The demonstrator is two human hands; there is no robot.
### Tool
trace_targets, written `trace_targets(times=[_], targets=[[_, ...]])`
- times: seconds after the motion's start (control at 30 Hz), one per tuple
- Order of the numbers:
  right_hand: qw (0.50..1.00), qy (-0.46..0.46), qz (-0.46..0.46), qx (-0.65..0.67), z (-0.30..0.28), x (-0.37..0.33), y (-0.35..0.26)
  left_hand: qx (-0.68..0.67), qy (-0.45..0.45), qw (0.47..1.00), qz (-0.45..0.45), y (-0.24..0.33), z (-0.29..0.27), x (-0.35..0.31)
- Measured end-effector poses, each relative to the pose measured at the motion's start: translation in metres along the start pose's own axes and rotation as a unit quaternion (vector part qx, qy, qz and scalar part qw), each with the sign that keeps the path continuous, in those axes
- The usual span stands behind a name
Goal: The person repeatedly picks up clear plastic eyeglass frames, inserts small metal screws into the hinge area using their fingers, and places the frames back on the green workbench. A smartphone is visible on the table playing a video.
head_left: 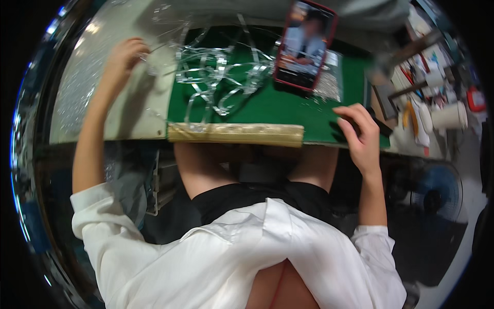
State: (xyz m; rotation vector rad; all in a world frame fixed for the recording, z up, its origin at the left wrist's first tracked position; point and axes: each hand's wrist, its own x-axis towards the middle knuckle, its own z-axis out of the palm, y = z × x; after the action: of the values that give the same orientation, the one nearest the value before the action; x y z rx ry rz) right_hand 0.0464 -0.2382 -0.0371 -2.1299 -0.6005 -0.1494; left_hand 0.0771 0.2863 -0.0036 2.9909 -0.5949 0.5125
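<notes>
My left hand is raised over the pale left part of the table, its fingers pinched together. A thin dark line and a shiny clear bit show at the fingertips; what they hold is too small to name. To its right, a tangle of shiny clear strips lies on a green mat. My right hand hovers at the mat's right front, thumb and forefinger apart with nothing visible between them. Tiny pale pieces are scattered just beyond it, beside a clear bag of small silvery pieces.
A red-cased phone playing a video stands at the mat's back. A yellowish padded bar runs along the front edge. Clear plastic covers the far left. Tools and a white cup crowd the right; a fan stands below.
</notes>
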Motion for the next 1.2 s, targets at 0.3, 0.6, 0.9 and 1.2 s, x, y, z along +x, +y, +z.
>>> trace_targets(times=[0.3, 0.6, 0.9, 1.2], targets=[[0.974, -0.107, -0.093, -0.176, 0.007, 0.011, 0.019, -0.568, 0.082, 0.789, -0.219, -0.025, -0.073, 0.01], [0.929, -0.145, -0.163, -0.3, 0.023, 0.026, 0.006, -0.79, 0.248, 0.552, -0.098, 0.119, -0.059, -0.006], [0.952, -0.133, -0.107, -0.254, -0.013, -0.007, 0.016, -0.547, 0.129, 0.824, -0.072, 0.244, -0.037, -0.009], [0.997, -0.068, -0.002, -0.044, -0.007, -0.003, 0.024, -0.616, 0.139, 0.766, -0.121, 0.299, -0.031, 0.016]])
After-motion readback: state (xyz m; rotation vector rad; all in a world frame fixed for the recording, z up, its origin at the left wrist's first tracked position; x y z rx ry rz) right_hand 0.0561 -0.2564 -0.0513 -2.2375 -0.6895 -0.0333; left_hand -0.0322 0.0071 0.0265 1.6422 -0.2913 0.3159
